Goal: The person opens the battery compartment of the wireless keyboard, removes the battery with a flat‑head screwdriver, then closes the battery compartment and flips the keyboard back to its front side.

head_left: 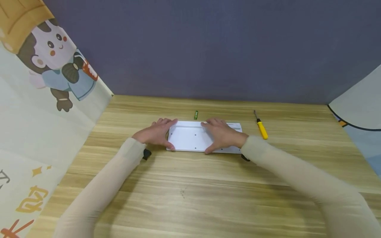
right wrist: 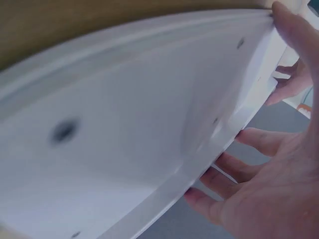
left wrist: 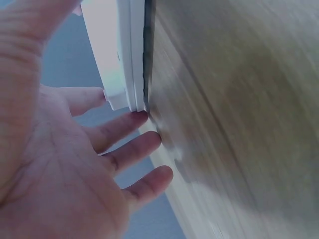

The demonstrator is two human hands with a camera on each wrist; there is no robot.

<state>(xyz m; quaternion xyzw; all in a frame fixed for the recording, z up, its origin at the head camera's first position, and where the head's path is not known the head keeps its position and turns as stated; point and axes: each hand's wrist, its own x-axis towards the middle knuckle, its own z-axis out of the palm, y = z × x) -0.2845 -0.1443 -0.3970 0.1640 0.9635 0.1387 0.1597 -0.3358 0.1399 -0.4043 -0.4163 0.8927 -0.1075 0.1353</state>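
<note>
A white keyboard (head_left: 187,137) lies underside up on the wooden table, its keys hidden and small dark screw holes dotted over its back. At its left end, my left hand (head_left: 157,133) holds it with the thumb at the near edge and the index finger at the far corner; the other fingers spread past that corner. My right hand (head_left: 223,134) spans the keyboard right of its middle, thumb on the near edge and fingertips along the far edge. The right wrist view shows those fingertips (right wrist: 199,196) touching the raised far rim.
A small green battery (head_left: 196,115) lies just beyond the keyboard. To the right is a screwdriver (head_left: 262,129) with a yellow handle, its shaft pointing away. A dark blue-grey panel (head_left: 208,49) rises behind the table, and a printed cloth (head_left: 59,66) hangs at the left.
</note>
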